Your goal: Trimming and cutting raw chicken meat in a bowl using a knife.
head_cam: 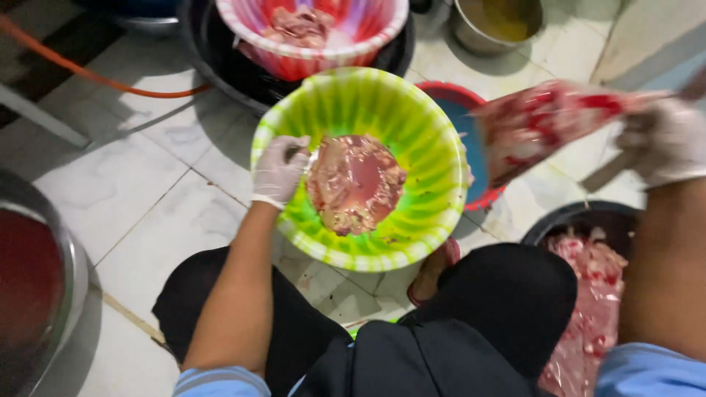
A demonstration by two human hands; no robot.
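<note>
Head view, left hand: the gloved left hand (281, 170) rests on the rim of the green striped basin (412, 117) at about 9 o'clock, fingers curled over the edge and pinching it; this seems to keep the basin steady and a little tilted toward the person.
Head view, basin content: raw meat in pinkish liquid (354, 184) lies at the bottom of the basin, gathered in the middle because the walls slope down.
Head view, right hand: the gloved right hand (662, 141) is raised at 3 o'clock, closed around the end of a red and white plastic bag (540, 121); the picture is blurred here, so I cannot tell the exact grip.
Head view, bag: its open end points toward the basin rim at 3 o'clock, held slanted above a red basin with blue inside (463, 121).
Head view, around: a pink striped basin with meat (323, 44) sits at 12 o'clock inside a black tub (220, 66); a dark bowl of meat pieces (588, 287) is at 5 o'clock; a metal pot (496, 26) at 1 o'clock; an orange hose (88, 73) crosses the tiled floor (147, 191).
</note>
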